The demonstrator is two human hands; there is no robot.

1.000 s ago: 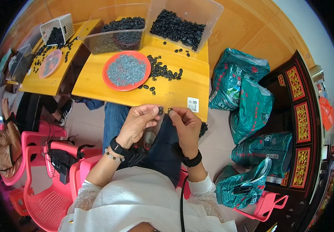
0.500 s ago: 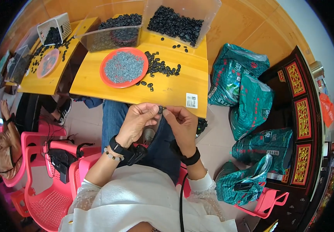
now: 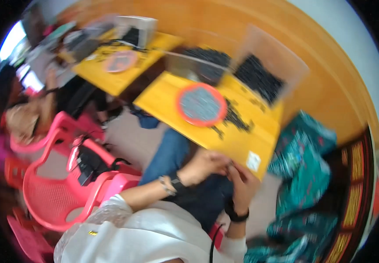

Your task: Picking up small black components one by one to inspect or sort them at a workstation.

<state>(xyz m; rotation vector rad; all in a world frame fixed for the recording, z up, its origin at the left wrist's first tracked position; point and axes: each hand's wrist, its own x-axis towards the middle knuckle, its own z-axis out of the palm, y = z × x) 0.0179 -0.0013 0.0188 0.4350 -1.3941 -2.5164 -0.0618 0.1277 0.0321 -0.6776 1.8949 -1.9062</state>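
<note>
Above my lap, just off the near edge of the yellow table (image 3: 159,97), my left hand (image 3: 205,166) and my right hand (image 3: 244,182) meet at the fingertips. Both are closed in a pinch around a small black oval part, smeared by motion now and plainer half a second earlier. Beyond them on the tabletop is a red plate (image 3: 179,108) heaped with small grey metal pieces (image 3: 200,104), perhaps screws. Loose black parts (image 3: 237,118) lie scattered right of the plate.
Two clear bins of black parts, a left bin (image 3: 194,69) and a tilted right bin (image 3: 292,57), stand at the back. Green sacks (image 3: 305,175) sit on the right. Pink chairs (image 3: 51,193) and another seated person (image 3: 23,120) are at left, near a second yellow table (image 3: 110,83).
The whole view has swung left and blurred, so table, plate and hands appear farther right and lower. My hands stay pinched together.
</note>
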